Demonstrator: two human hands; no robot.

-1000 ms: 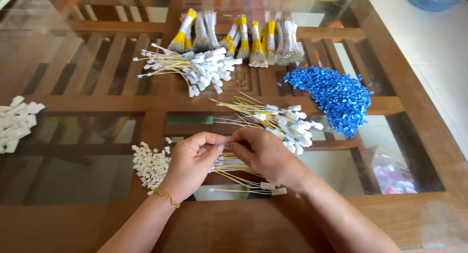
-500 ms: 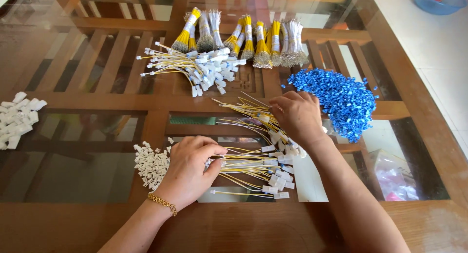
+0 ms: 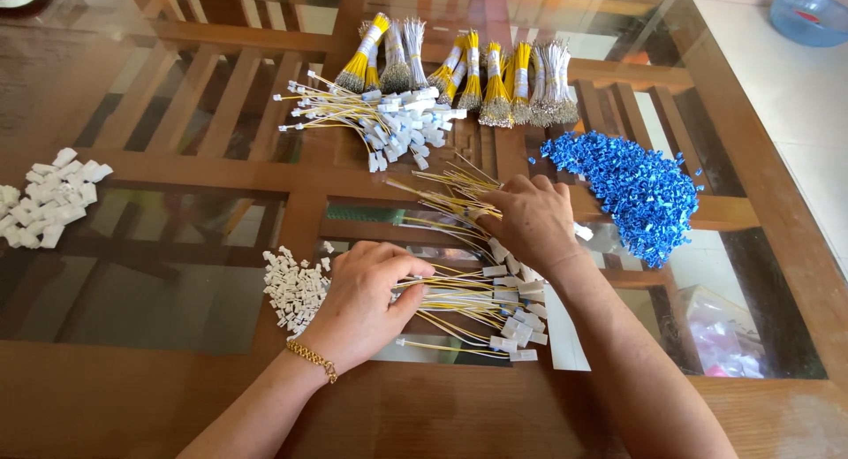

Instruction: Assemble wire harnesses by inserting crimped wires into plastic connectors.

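On the glass-topped wooden table (image 3: 132,371), near the front edge, a fan of thin yellow wires with white plug ends (image 3: 481,304) lies flat between both hands. Left hand (image 3: 362,300) rests palm down on the bare-wire side of this fan, fingers curled, thumb pressing the strands against the glass; looks like a loose pinch, though I cannot tell whether it really grips any. Right hand (image 3: 530,220) lies palm down a little farther back, fingers bent over a second loose batch of wires (image 3: 450,189); whether it has closed on a strand is hidden under the palm.

Handling judgement: wires look very light, springy and thin, likely to tangle and slide on glass (smooth surface, little friction). Best hold is probably on the white plug end, the stiffest part, or a pinch of the strand just behind it; pulling mid-strand would likely drag neighbours along. Nothing fragile apart from the stripped tips.

Around: small white connector housings (image 3: 296,287) just beside the left hand, a blue plastic pieces heap (image 3: 627,185) to the right of the right hand, a finished wire pile (image 3: 380,123) and banded wire bundles (image 3: 468,70) farther back, more white blocks (image 3: 49,198) at far left.
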